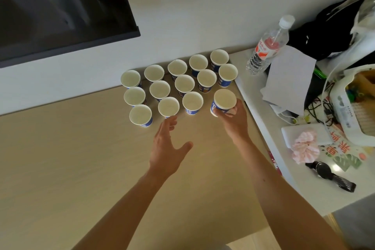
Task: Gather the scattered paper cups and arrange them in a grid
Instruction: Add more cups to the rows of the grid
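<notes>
Both hands are out over the tan table. Right hand is wrapped around a blue-and-white paper cup, fingers closed on its lower wall, holding it upright just right of the grid of cups. Left hand is open and holds nothing, fingers spread, its fingertips near the front middle cup of that grid; I cannot tell whether they touch it. Thirteen cups stand upright in the grid, mouths up, in slanted rows: five in the far row against the wall, five in the middle row, three in the near row. Held cup sits at the right end of the near row, a gap between it and the nearest standing cup. Right of the grid, on a white surface, stands a water bottle, with a sheet of paper beside it.
</notes>
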